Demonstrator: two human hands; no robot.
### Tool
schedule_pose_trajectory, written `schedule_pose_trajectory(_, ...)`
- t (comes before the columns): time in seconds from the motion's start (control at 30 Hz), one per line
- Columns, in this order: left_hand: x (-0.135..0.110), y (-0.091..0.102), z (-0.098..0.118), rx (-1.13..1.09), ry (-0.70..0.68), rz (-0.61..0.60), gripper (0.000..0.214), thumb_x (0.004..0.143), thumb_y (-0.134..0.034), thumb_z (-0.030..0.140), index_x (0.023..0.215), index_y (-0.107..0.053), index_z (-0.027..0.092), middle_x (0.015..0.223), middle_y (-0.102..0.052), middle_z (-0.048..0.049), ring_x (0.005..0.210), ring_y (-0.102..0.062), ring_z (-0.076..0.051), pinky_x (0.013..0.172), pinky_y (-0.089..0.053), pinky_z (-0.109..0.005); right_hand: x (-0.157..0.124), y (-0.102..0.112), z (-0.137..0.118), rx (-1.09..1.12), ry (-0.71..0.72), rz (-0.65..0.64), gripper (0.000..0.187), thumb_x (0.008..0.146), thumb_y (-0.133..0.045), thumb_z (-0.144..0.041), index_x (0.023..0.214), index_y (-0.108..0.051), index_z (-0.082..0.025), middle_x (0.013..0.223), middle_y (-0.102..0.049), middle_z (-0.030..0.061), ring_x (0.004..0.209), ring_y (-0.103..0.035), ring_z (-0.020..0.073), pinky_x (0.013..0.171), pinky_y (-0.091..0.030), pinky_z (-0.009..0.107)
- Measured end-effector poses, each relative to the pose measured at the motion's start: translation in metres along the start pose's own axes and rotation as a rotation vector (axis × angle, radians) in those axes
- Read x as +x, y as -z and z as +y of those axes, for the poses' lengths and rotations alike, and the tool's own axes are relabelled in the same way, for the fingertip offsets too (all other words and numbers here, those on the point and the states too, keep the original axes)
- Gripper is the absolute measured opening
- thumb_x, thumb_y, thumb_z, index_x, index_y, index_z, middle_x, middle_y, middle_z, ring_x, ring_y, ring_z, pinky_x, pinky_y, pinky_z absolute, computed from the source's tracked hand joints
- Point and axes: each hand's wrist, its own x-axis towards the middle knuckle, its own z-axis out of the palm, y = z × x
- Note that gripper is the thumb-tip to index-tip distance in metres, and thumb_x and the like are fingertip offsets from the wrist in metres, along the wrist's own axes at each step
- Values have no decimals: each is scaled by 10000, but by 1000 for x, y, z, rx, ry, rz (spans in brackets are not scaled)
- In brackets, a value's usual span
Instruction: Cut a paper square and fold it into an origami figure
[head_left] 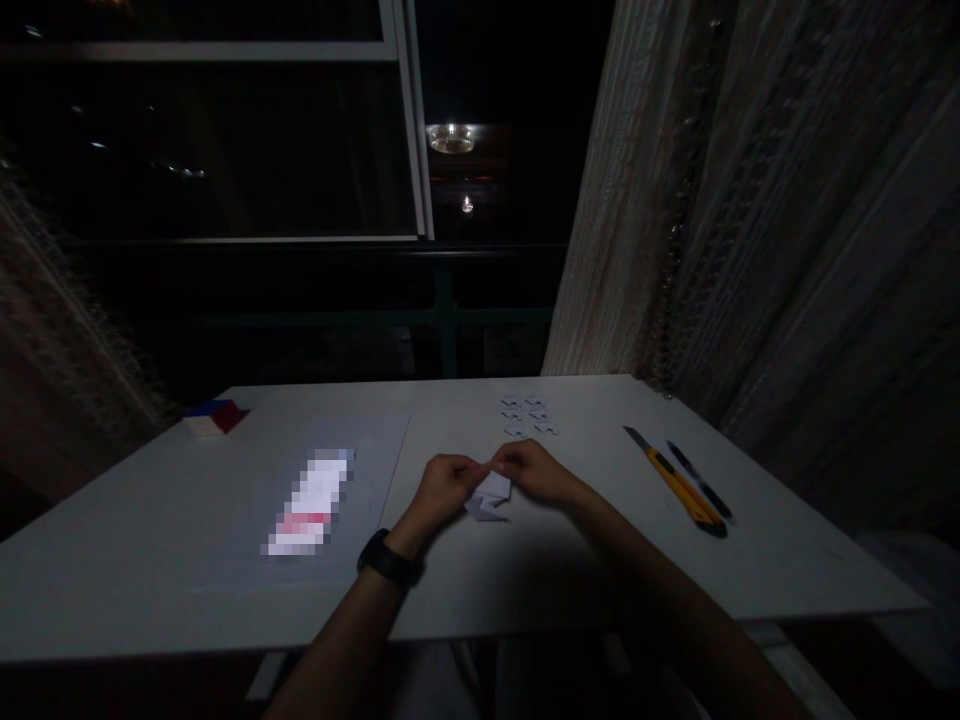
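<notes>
My left hand [445, 484], with a dark watch [390, 560] on its wrist, pinches the upper left edge of a small folded paper [493, 488]. On the other side, my right hand [534, 470] is closed on the same paper, and the fingertips of both hands nearly meet at its top. White flaps and pointed paper edges show below the fingers, low over the table. The exact folds are too dim to make out. Just beyond my hands lie several small white paper pieces [513, 416] with dark marks, set in two columns.
On the white table [585, 580], a yellow utility knife [679, 488] with its blade out lies at right beside a dark pen [699, 480]. At left, a bright pixelated object [311, 505] rests on a large sheet [375, 470]. A coloured block [214, 418] stands at the far left.
</notes>
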Motion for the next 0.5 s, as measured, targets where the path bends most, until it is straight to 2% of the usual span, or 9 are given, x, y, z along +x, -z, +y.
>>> schedule_pose_trajectory(0.13, 2, 0, -4, 66, -48, 44, 366, 676, -572, 451, 597, -666, 107, 499, -551, -18, 484, -440, -108, 449, -282, -206, 1, 1, -1, 115, -21, -5, 139, 687, -545, -233, 666, -629, -123, 614, -613, 18, 589, -542, 127, 579, -408, 235)
schedule_pose_trajectory(0.37, 5, 5, -8, -29, 17, 90, 391, 651, -593, 477, 639, -684, 97, 534, -578, -37, 496, -464, -123, 447, -299, -208, -3, 16, -8, 235, -89, -65, 180, 661, -571, -294, 632, -601, -120, 569, -605, 23, 549, -549, 124, 565, -427, 253)
schedule_pose_trajectory(0.5, 7, 7, -8, -79, 30, 151, 393, 647, -599, 484, 622, -667, 98, 545, -597, -36, 503, -495, -128, 467, -329, -213, -4, 28, -7, 290, -105, 2, 245, 640, -602, -362, 620, -590, -118, 582, -606, 36, 549, -554, 126, 574, -441, 271)
